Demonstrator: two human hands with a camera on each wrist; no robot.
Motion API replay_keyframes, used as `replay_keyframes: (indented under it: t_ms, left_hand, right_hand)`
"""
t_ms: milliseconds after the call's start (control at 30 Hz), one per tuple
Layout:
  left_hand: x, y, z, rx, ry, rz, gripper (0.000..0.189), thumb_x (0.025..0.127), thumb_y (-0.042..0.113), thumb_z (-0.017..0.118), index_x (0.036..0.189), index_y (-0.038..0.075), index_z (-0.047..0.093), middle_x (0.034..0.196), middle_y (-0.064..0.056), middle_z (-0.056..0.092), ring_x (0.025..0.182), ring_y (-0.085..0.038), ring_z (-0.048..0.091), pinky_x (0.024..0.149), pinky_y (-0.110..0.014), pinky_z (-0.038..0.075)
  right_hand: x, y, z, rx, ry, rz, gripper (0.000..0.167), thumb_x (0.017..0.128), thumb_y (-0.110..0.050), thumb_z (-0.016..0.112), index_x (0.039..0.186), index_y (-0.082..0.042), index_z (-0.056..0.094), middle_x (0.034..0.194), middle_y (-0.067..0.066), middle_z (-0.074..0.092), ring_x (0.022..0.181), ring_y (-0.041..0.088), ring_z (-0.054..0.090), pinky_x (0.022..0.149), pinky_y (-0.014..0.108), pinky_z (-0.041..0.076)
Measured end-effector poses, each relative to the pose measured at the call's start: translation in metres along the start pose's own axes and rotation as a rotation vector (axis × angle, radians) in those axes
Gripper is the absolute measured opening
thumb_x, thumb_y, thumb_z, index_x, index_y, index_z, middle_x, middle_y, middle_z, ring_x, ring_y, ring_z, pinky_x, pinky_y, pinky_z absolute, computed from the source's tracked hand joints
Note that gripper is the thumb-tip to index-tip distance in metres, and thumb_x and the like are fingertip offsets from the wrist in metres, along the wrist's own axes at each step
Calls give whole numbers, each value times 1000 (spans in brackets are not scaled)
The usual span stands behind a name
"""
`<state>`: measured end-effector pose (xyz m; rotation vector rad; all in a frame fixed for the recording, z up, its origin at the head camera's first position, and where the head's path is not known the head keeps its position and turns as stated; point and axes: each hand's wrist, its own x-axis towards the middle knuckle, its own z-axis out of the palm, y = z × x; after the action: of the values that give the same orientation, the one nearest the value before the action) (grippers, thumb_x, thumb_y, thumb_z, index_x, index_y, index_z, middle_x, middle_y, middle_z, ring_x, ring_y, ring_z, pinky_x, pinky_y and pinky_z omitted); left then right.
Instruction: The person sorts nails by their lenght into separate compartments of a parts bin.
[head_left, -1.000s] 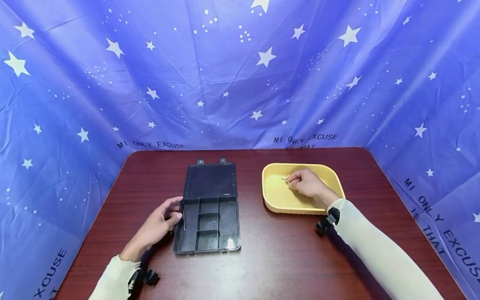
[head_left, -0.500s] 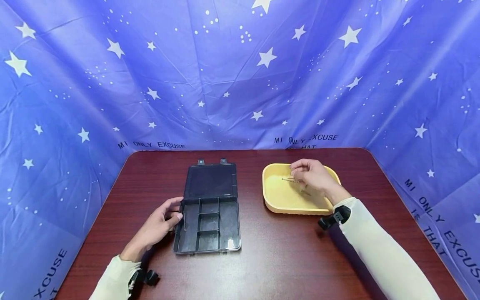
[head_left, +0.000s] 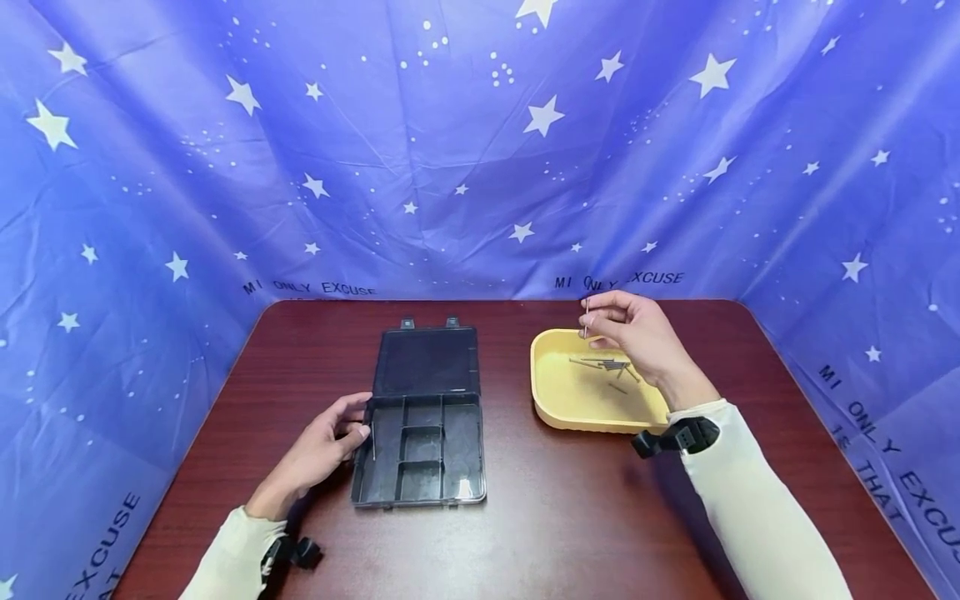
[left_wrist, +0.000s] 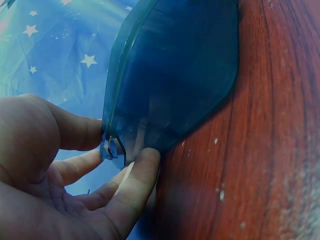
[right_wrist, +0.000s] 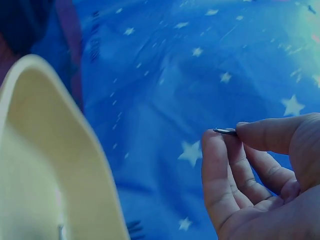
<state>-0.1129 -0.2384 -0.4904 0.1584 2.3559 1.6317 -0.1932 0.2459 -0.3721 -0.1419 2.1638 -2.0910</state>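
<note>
My right hand (head_left: 637, 337) is raised above the back of a yellow tray (head_left: 551, 408), pinching a thin metal nail (head_left: 587, 320) upright between thumb and fingers. In the right wrist view the same nail (right_wrist: 225, 131) shows end-on at the fingertips. Several more nails (head_left: 611, 364) lie loose in the tray. To the left, my left hand (head_left: 322, 446) holds the left edge of a black compartment box (head_left: 420, 446) near its hinge, thumb and fingers on either side. The box's lid (head_left: 427, 360) is folded back flat. A single nail (head_left: 374, 442) is in its long left compartment.
Both containers rest on a dark red wooden table (head_left: 525, 525), with a gap of bare wood between them. A blue star-printed curtain (head_left: 480, 150) hangs behind the table and along both sides. Each wrist carries a black camera strap (head_left: 690, 435).
My right hand has risen out of the tray with a nail, turning it from lying flat to upright and uncovering the nails below. My left hand and the box stay put; the view shifts slightly.
</note>
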Motion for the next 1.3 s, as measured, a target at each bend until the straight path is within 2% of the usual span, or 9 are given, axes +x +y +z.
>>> replay_keyframes:
  t_ms: [133,433,700,1000,1167,1300]
  left_hand:
    - [1,-1,2,-8,-12,4,57,105,5,63,158,8,42,140,-29,56,96,-18,62,65,-27,50]
    - [1,0,2,-25,-13,-1,57,105,5,63,158,8,42,138,-29,56,94,-18,61,64,-26,49]
    - [2,-1,2,-26,-9,7,56,105,3,63,157,7,43,137,-29,56,93,-17,61,64,-25,49]
    - [3,-2,1,-24,-9,13,56,105,2,62,157,6,43,136,-30,55,92,-16,61,63,-25,48]
    - [2,-2,0,-23,-13,6,56,105,1,61,157,5,41,137,-30,54,93,-16,60,63,-25,48]
    - [1,-2,-1,-20,-13,1,56,105,1,61,158,6,41,138,-31,54,93,-17,60,63,-26,49]
  right_hand:
    - [-8,-9,9,38,-13,-32,19,97,1,73,112,-11,73,91,0,79,82,14,77,74,31,65]
    - [-18,-23,23,34,-27,-100,19,97,1,74,111,-12,73,93,6,78,80,15,78,71,32,64]
    - [-22,-29,27,36,-29,-123,20,97,1,74,111,-13,74,90,0,78,80,15,78,69,34,65]
    - [-20,-25,33,46,-46,-131,22,97,3,72,110,-14,74,89,-1,78,79,14,77,69,32,64]
    - [-17,-18,47,4,-73,-100,19,97,1,73,111,-13,72,90,-3,78,79,13,77,70,33,64]
    - [-15,-12,65,-44,-110,-80,19,98,-1,72,116,-7,69,92,-3,77,79,15,77,72,36,65]
